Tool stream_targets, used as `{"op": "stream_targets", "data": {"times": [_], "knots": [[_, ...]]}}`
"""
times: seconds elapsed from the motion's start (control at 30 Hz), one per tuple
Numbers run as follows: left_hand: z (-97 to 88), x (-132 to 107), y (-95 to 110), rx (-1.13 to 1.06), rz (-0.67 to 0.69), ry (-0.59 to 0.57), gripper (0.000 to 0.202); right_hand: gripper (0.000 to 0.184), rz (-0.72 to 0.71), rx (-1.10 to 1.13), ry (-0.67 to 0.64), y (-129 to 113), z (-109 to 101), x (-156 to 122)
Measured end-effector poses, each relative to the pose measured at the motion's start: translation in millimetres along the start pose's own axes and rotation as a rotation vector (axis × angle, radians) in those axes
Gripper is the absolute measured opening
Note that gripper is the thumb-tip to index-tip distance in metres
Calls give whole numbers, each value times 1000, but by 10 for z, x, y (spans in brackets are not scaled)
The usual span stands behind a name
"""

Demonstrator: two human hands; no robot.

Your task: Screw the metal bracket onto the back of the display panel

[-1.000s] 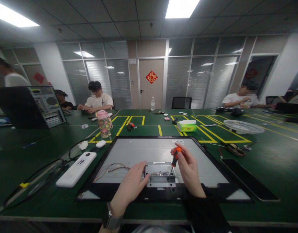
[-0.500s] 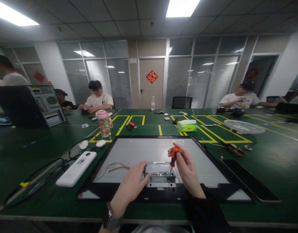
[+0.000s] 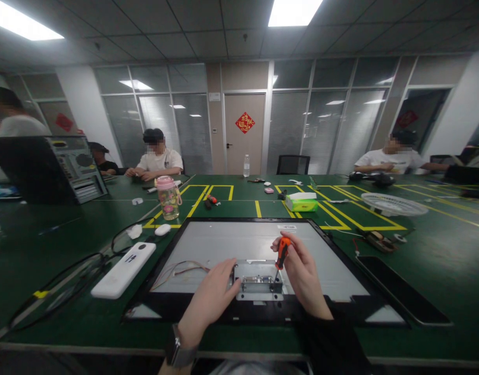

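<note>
A flat display panel (image 3: 224,239) with a black frame lies back side up on the table in front of me. Near its front edge sits a metal bracket (image 3: 259,297) with a small circuit board in it. My left hand (image 3: 214,291) rests at the bracket's left side, fingers stretched out and thumb apart. In my right hand (image 3: 304,276) is an orange and black screwdriver (image 3: 283,252), gripped by the handle. It stands nearly upright, slightly tilted, its tip down at the bracket's right end. The exact contact point is too small to make out.
Thin wires (image 3: 185,265) lie on the panel's left part. A white power bank (image 3: 124,271) and black cables (image 3: 52,297) are to the left, a phone (image 3: 403,289) to the right. Beyond are a pink-lidded bottle (image 3: 168,200) and tissue pack (image 3: 301,202). People sit across the table.
The screwdriver handle and my right hand have shifted very slightly right and down. My left hand stays in place. The person at far right has lowered a hand.
</note>
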State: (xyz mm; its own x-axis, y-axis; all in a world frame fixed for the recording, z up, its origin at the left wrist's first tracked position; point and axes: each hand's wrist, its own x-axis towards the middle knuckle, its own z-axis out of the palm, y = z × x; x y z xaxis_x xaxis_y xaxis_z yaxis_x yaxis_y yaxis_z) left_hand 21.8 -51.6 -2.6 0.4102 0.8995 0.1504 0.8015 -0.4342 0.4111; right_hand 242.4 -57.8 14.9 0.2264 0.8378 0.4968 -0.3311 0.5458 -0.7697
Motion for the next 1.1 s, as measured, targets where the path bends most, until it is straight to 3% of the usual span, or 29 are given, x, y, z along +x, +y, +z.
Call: {"op": "stream_targets", "data": {"times": [0.33,0.57,0.77,0.97,1.1], "knots": [[-15,7,11,-9,-5,-1,54,30,16,10,-13,-6,-7,-11],[23,2,-26,-17,4,17,53,19,-31,63,-10,-1,-15,-5],[15,0,-15,-11,11,21,53,24,51,110,-11,-17,-3,-9],[3,2,-3,-7,7,16,53,18,-12,87,24,-2,-14,-2],[7,-5,-12,-15,9,21,53,22,19,70,21,-17,-19,-8]]}}
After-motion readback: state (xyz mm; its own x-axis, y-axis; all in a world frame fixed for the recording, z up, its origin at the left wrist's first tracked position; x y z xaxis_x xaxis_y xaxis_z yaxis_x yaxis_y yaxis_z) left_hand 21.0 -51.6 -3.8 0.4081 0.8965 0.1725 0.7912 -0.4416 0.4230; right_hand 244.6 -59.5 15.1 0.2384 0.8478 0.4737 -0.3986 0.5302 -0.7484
